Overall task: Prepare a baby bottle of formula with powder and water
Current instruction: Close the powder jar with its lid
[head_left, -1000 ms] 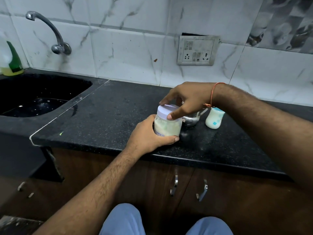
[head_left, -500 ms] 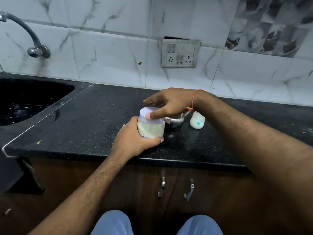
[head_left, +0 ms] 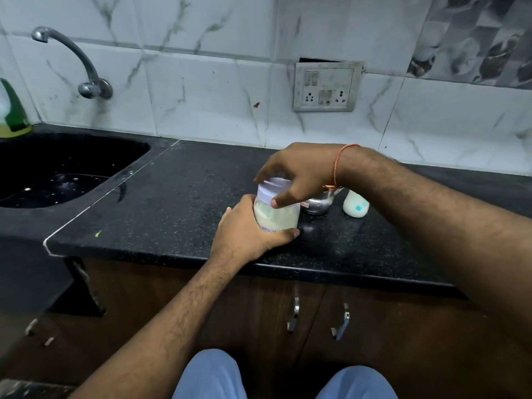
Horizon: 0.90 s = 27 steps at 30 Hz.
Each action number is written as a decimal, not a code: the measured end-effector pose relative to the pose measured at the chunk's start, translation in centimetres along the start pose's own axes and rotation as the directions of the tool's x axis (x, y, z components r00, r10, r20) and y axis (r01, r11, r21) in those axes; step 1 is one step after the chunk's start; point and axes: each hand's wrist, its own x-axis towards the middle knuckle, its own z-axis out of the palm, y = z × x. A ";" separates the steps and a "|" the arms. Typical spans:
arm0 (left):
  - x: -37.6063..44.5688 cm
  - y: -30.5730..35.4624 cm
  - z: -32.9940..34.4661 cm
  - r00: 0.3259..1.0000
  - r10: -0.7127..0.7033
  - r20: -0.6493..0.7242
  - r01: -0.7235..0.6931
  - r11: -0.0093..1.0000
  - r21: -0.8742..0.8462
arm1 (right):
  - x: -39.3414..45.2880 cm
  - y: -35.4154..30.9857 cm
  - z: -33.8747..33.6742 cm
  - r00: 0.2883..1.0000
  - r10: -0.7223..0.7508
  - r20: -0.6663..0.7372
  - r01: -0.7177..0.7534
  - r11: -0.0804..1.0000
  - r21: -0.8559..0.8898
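Counter: the black speckled counter (head_left: 178, 203) carried every task item, grouped near its front edge to the right of the sink (head_left: 57, 168).
Right arm: it reached in from the right across the counter, wrist bent down, a red thread (head_left: 336, 165) round the wrist.
Left arm: it came up from below, forearm angled toward the jar.
Step in hand: by my judgement, unscrewing the lid to get at the powder; little of the task looked done.
Doing it well: the base should stay planted on the counter while only the lid turns, and the lid should come off level so that no powder spills.
Powder jar: the clear powder jar (head_left: 276, 217) stood upright on the counter, holding pale powder.
Right hand: the right hand (head_left: 296, 174) arched over the top, fingers and thumb curled round the lid's rim.
Left hand: the left hand (head_left: 247, 228) wrapped the jar's body from the left, thumb across the front low down.
Steel cup: a steel cup (head_left: 315, 204) sat just behind and right of the jar, partly hidden by the right hand.
Baby bottle: the baby bottle (head_left: 355, 207) stood to the right of the cup, untouched.
Lid: the white lid (head_left: 272, 188) was seated on the jar; how loose it was could not be told.
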 end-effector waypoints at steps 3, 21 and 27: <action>0.0 -0.1 0.1 1.000 -0.005 0.003 0.005 1.000 0.002 | 0.7 -0.5 -0.1 0.999 0.013 -0.052 -0.016 0.997 -0.074; 0.8 -0.4 -0.3 0.997 0.002 0.075 0.000 1.000 -0.020 | -2.2 0.7 4.3 0.921 0.200 -0.335 -0.167 0.978 0.126; 1.6 -2.4 -1.4 0.989 -0.018 0.146 0.039 0.989 -0.140 | -6.8 6.0 12.7 0.132 0.584 -0.801 -0.123 0.811 0.571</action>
